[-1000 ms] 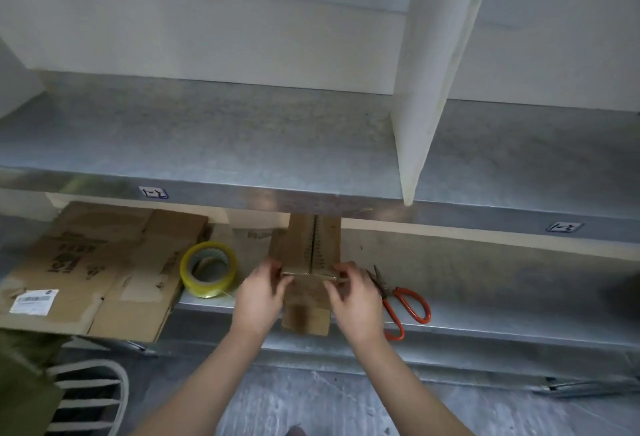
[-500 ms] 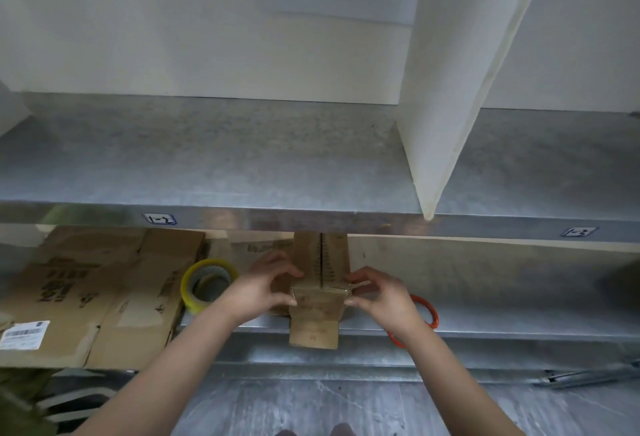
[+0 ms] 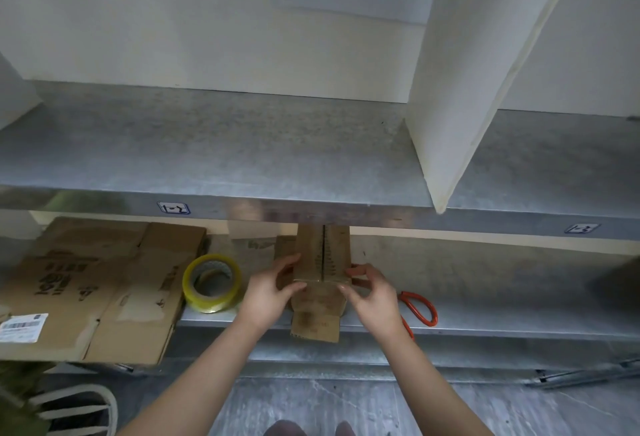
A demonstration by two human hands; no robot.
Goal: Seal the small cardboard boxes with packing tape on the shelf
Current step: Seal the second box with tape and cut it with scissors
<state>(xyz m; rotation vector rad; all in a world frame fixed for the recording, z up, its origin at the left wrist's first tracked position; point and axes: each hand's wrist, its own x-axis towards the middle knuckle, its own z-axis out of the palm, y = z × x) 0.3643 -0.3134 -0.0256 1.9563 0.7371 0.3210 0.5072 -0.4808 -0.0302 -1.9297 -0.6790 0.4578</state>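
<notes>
Head view: only this one view is given; everything below is read from it.
Left hand (image 3: 273, 292): curled on the near left corner of the small cardboard box (image 3: 323, 255); thumb on the front face, fingers laid over the top.
Right hand (image 3: 372, 292): curled on the near right corner in the same way; the box is held between the two hands.
Box position: stood on the lower shelf (image 3: 485, 318), running away from the hands under the upper shelf (image 3: 207, 144); the top flaps are met along a centre seam, and a front flap is hung down past the shelf edge below the thumbs.
Change: a second ago both hands were pinched close together at the seam's near end; they have since been spread outward to the corners, and the box has barely been shifted.
Meaning: the flaps appear to be pressed shut and squared; whether tape already lies on the seam cannot be told, so sealing is judged not finished.
Tape roll (image 3: 212, 283): stood just left of the left hand, untouched.
Scissors (image 3: 420, 307): lain just right of the right hand, partly hidden behind it.
Flattened cardboard (image 3: 93, 283): stacked further left, beyond the roll.
</notes>
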